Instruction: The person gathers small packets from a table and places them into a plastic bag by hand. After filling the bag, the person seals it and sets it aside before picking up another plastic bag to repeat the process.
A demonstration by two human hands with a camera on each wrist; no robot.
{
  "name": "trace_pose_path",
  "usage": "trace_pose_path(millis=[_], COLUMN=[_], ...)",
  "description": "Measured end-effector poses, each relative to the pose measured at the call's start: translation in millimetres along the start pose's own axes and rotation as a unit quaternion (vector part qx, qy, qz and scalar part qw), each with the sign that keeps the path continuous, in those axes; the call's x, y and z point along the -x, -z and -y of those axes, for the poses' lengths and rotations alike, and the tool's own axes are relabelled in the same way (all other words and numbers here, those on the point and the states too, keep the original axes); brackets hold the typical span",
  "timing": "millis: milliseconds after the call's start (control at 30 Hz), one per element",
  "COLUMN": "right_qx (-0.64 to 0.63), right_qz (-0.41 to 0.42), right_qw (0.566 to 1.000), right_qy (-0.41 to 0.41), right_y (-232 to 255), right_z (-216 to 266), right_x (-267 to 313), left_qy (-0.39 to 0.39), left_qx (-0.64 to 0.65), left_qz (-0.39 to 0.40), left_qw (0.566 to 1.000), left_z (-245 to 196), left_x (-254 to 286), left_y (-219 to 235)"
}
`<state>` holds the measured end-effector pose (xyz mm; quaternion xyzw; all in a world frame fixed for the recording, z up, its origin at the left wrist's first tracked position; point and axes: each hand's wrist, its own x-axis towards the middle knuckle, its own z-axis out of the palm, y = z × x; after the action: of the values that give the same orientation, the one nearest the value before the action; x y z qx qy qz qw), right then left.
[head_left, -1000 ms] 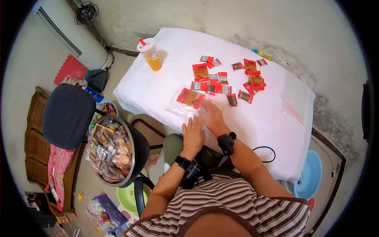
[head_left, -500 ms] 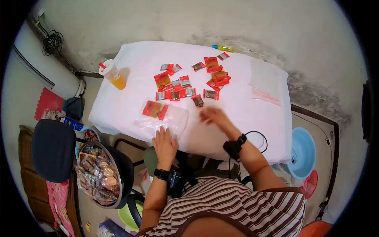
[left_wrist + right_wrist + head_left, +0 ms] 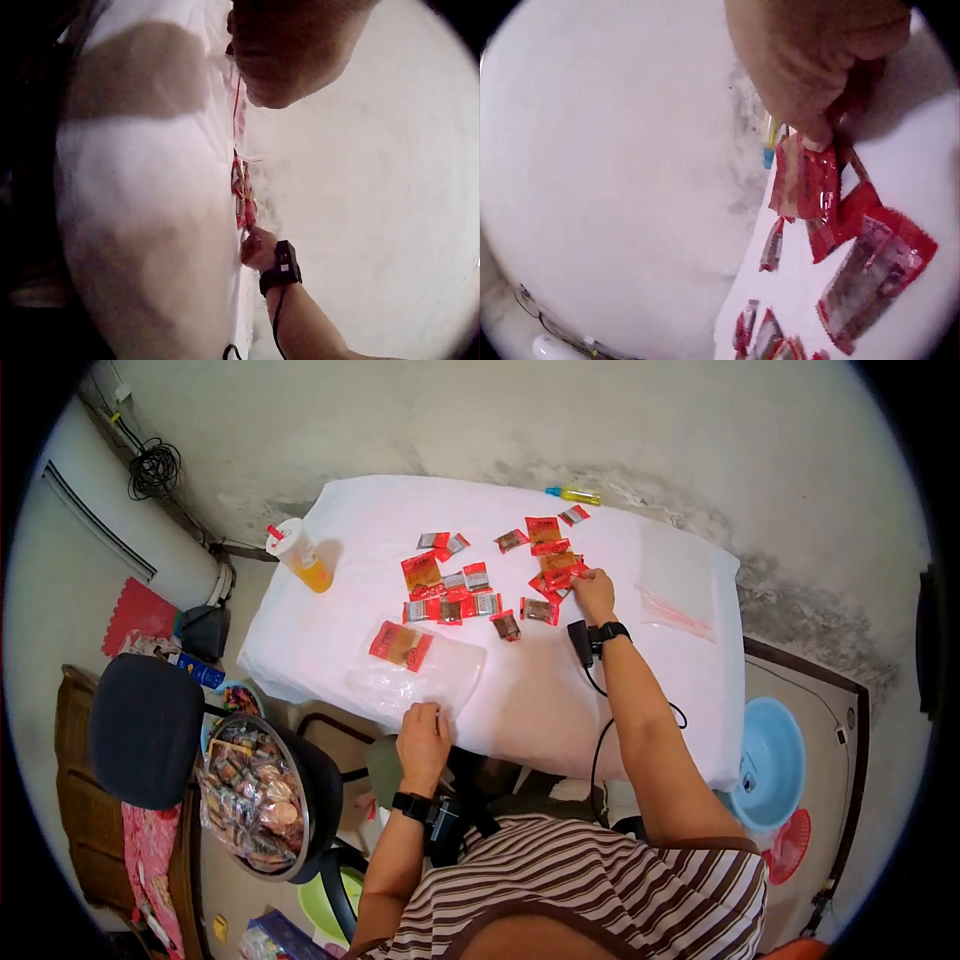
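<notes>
My right hand (image 3: 595, 598) pinches a red packet (image 3: 806, 180) by its edge, at the right-hand pile of packets on the table. Just below it in the right wrist view lies another red-edged packet (image 3: 877, 277) with a clear window. My left hand (image 3: 424, 745), fingers curled, holds the near edge of a clear plastic bag (image 3: 450, 670) at the table's front. A red and brown packet (image 3: 400, 645) shows in the bag's far left part. Between bag and pile lies a small dark packet (image 3: 506, 625).
A second group of packets (image 3: 422, 573) lies left of the pile. A cup of orange drink (image 3: 305, 560) stands at the back left, clear bags with pink edges (image 3: 675, 612) at the right. Beside the table stands a bucket of wrapped food (image 3: 255, 800).
My right hand has left the plastic bag, moved right and away to the pile, and taken hold of a red packet. The left hand's flat fingers have curled at the bag's near edge.
</notes>
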<state>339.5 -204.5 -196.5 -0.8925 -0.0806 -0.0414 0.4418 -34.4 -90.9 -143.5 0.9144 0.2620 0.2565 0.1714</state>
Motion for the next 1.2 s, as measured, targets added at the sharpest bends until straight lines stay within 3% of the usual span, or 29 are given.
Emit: trace_pose_path(millis=[67, 167, 300, 367, 400, 433, 467, 500, 533, 600, 733, 800, 833, 867, 900, 1000, 1033, 1100, 1133, 1200], right_qx=[-0.073, -0.098, -0.145, -0.245, -0.245, -0.099, 0.051, 0.156, 0.157, 0.077, 0.173, 0.166, 0.134, 0.122, 0.078, 0.177, 0.178, 0.061, 0.063, 0.144], right_qz=[0.070, 0.047, 0.022, 0.132, 0.133, 0.222, 0.303, 0.221, 0.225, 0.060, 0.085, 0.141, 0.214, 0.151, 0.189, 0.269, 0.272, 0.212, 0.214, 0.136], right_qw=[0.993, 0.993, 0.989, 0.956, 0.956, 0.970, 0.951, 0.957, 0.956, 0.963, 0.946, 0.949, 0.951, 0.954, 0.956, 0.939, 0.937, 0.963, 0.962, 0.963], right_qy=[-0.060, -0.040, -0.026, -0.091, -0.091, -0.029, 0.035, 0.104, 0.105, 0.251, 0.259, 0.226, 0.178, 0.227, 0.208, 0.125, 0.128, 0.155, 0.156, 0.184], right_y=[-8.1, -22.5, -12.6, 3.9, 14.9, 25.5, 36.0, 44.7, 44.9, 44.0, 30.8, 34.8, 38.3, 30.6, 23.4, 18.6, 17.9, 17.5, 15.5, 14.3], right_z=[-17.6, -40.4, -22.2, -0.3, 6.5, 12.9, 19.4, 27.7, 30.4, 32.1, 42.1, 52.9, 59.0, 47.2, 35.4, 40.1, 36.8, 28.1, 26.0, 20.4], right_x=[-18.1, -35.1, -24.8, -7.2, -0.9, 5.6, 12.7, 24.9, 27.0, 32.2, 30.4, 25.9, 21.6, 18.6, 7.8, -3.5, -2.5, 2.4, 3.2, 6.0], left_qy=[-0.008, -0.012, 0.000, 0.001, 0.003, 0.004, 0.005, 0.008, 0.012, -0.019, -0.012, -0.038, -0.033, -0.045, -0.038, -0.018, -0.012, -0.004, 0.001, 0.012], left_qx=[-0.001, -0.002, 0.005, 0.009, 0.014, 0.013, 0.005, -0.002, -0.002, -0.053, -0.075, -0.080, -0.097, -0.086, -0.084, -0.076, -0.067, -0.062, -0.058, -0.052], left_qz=[-0.004, 0.001, 0.018, 0.015, 0.013, 0.013, 0.013, 0.012, 0.012, 0.018, 0.032, 0.032, 0.028, 0.010, 0.014, 0.023, 0.032, 0.034, 0.038, 0.047], left_qw=[1.000, 1.000, 1.000, 1.000, 1.000, 1.000, 1.000, 1.000, 1.000, 0.998, 0.997, 0.996, 0.994, 0.995, 0.996, 0.997, 0.997, 0.997, 0.998, 0.997], left_z=[-2.0, -5.3, -6.5, -7.1, -7.0, -6.7, -6.5, -6.7, -5.7, -2.0, -2.0, 0.2, -1.4, -0.8, -0.9, -0.3, 0.0, -0.5, -1.3, -2.2], left_x=[-1.6, -4.0, -4.6, -4.6, -4.4, -3.9, -3.9, -4.0, -2.8, -0.5, -0.3, 0.9, 0.9, 2.0, 2.6, 1.2, 1.1, 1.1, 1.2, 1.2], left_y=[-0.4, 0.1, -0.3, -0.7, -0.2, 1.0, 1.7, 1.7, 0.9, -1.6, -8.2, -10.0, -10.3, -9.5, -8.8, -7.4, -7.4, -7.4, -7.5, -7.8])
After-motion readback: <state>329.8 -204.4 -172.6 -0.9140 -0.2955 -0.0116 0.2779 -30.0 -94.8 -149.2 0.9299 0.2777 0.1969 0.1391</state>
